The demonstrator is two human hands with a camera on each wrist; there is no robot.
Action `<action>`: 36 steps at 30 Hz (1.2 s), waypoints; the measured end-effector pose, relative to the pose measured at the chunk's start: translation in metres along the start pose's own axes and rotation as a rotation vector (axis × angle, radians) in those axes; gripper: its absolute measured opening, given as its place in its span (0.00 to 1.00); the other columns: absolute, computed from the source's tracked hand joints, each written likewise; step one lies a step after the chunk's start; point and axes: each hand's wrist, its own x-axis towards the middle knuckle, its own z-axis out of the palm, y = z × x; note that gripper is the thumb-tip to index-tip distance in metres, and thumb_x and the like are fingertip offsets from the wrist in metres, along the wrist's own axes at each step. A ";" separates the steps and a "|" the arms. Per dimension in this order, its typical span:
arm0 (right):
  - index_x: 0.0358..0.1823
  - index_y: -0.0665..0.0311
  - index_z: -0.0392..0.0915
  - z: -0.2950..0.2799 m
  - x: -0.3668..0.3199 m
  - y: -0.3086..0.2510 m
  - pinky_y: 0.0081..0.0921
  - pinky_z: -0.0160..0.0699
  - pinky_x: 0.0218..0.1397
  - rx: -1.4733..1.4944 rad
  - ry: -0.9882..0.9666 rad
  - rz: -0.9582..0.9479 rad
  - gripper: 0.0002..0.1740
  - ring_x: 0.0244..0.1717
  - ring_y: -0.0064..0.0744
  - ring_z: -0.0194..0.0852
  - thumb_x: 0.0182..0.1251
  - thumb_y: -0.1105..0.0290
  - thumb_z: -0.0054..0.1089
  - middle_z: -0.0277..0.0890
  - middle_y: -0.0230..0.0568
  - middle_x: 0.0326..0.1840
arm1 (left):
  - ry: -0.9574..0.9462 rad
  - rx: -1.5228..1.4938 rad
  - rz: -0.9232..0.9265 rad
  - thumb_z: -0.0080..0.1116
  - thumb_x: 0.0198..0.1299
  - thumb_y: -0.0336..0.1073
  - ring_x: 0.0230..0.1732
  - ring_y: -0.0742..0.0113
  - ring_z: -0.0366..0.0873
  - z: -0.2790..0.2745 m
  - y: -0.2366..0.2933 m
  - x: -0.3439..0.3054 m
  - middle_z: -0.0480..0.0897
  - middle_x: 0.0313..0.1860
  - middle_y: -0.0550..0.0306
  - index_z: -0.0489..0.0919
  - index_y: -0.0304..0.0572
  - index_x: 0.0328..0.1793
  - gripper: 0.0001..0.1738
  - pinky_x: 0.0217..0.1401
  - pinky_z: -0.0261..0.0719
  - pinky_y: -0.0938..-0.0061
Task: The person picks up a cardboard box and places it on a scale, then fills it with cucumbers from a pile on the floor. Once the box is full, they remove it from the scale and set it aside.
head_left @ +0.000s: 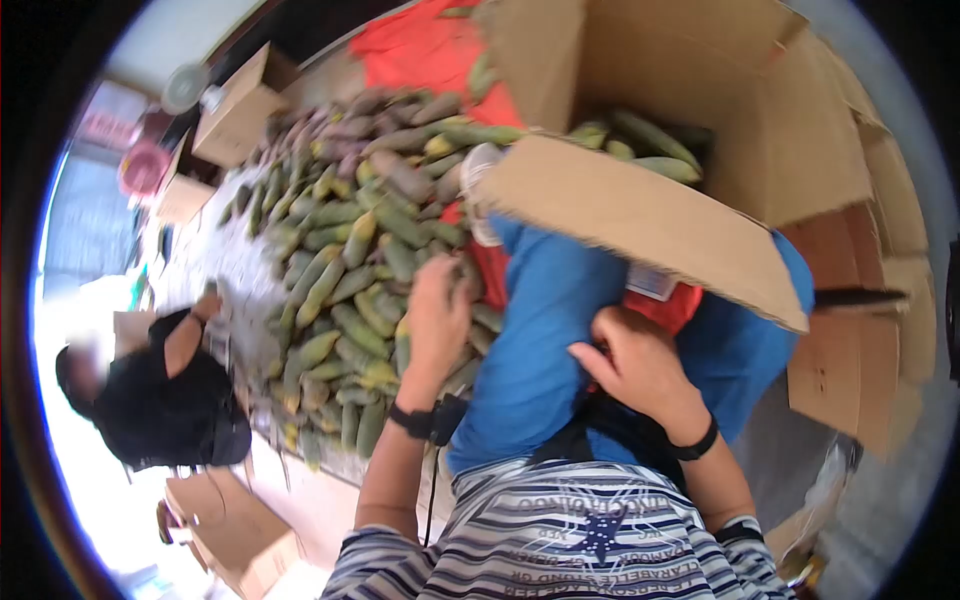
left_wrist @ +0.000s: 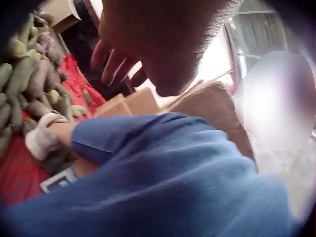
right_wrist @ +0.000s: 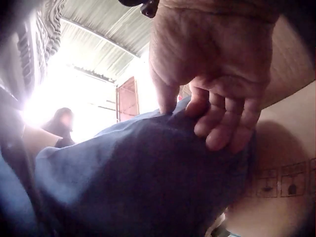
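In the head view the left hand (head_left: pixel 438 315) is over the near edge of a pile of green and yellowish cucumber-like vegetables (head_left: pixel 355 325), beside the blue-trousered left leg. Its fingers are relaxed and apart in the left wrist view, where the hand (left_wrist: pixel 148 49) shows nothing in its grasp; whether the fingertips touch a vegetable is unclear. The right hand (head_left: pixel 645 365) lies between the legs, near the inner thigh. Seen from the right wrist, this hand (right_wrist: pixel 212 74) has loosely bent fingers against the blue trouser cloth (right_wrist: pixel 143 168) and holds nothing.
An open cardboard box (head_left: pixel 650 215) with several green vegetables (head_left: pixel 655 140) inside stands ahead at the right, its flap over the legs. Red cloth (head_left: pixel 415 45) lies beyond the pile. A person in black (head_left: pixel 165 400) is at the left, with more boxes (head_left: pixel 235 525) around.
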 end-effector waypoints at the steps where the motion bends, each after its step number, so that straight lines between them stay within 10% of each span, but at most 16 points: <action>1: 0.31 0.65 0.67 0.003 -0.001 0.000 0.43 0.71 0.33 -0.030 0.022 0.020 0.20 0.30 0.53 0.73 0.65 0.54 0.59 0.71 0.50 0.27 | -0.098 0.036 -0.066 0.58 0.57 0.31 0.51 0.41 0.75 0.006 -0.022 -0.014 0.77 0.48 0.40 0.75 0.35 0.50 0.15 0.54 0.73 0.59; 4: 0.30 0.64 0.67 0.002 0.001 0.000 0.42 0.71 0.30 -0.063 0.015 0.012 0.20 0.26 0.50 0.72 0.63 0.55 0.61 0.71 0.46 0.24 | -0.573 0.140 -0.369 0.60 0.58 0.41 0.49 0.41 0.76 0.013 -0.061 -0.054 0.78 0.45 0.39 0.76 0.38 0.50 0.18 0.51 0.75 0.58; 16: 0.26 0.63 0.66 -0.002 0.012 -0.013 0.37 0.68 0.27 -0.166 -0.030 0.074 0.24 0.23 0.44 0.71 0.58 0.51 0.66 0.68 0.41 0.20 | -0.145 0.618 -0.507 0.63 0.53 0.40 0.53 0.41 0.75 0.025 -0.208 -0.154 0.74 0.55 0.41 0.70 0.34 0.57 0.28 0.55 0.74 0.53; 24: 0.27 0.63 0.66 -0.005 0.016 -0.017 0.37 0.69 0.28 -0.250 -0.069 0.080 0.25 0.24 0.45 0.71 0.58 0.50 0.66 0.68 0.42 0.21 | -0.498 0.698 -0.921 0.66 0.49 0.45 0.53 0.45 0.78 0.043 -0.237 -0.127 0.80 0.50 0.45 0.67 0.38 0.56 0.32 0.54 0.73 0.54; 30: 0.30 0.66 0.68 -0.005 0.013 -0.012 0.41 0.73 0.30 -0.241 -0.047 0.041 0.26 0.26 0.50 0.74 0.61 0.47 0.61 0.71 0.50 0.23 | -0.297 0.192 -0.914 0.68 0.42 0.50 0.48 0.42 0.80 0.052 -0.298 -0.165 0.81 0.44 0.33 0.72 0.23 0.49 0.37 0.51 0.77 0.58; 33: 0.31 0.66 0.68 -0.005 0.010 -0.011 0.40 0.74 0.30 -0.228 -0.012 0.068 0.26 0.27 0.49 0.74 0.61 0.47 0.60 0.72 0.50 0.24 | -0.287 -0.384 -1.465 0.68 0.50 0.42 0.36 0.64 0.81 0.024 -0.237 -0.139 0.82 0.38 0.49 0.75 0.29 0.47 0.25 0.31 0.77 0.68; 36: 0.33 0.69 0.68 -0.007 0.008 -0.011 0.39 0.75 0.31 -0.221 -0.025 0.029 0.28 0.28 0.50 0.75 0.63 0.46 0.58 0.72 0.52 0.26 | -0.175 -0.719 -1.423 0.64 0.57 0.42 0.31 0.70 0.80 0.026 -0.227 -0.143 0.81 0.37 0.57 0.75 0.39 0.47 0.18 0.22 0.72 0.74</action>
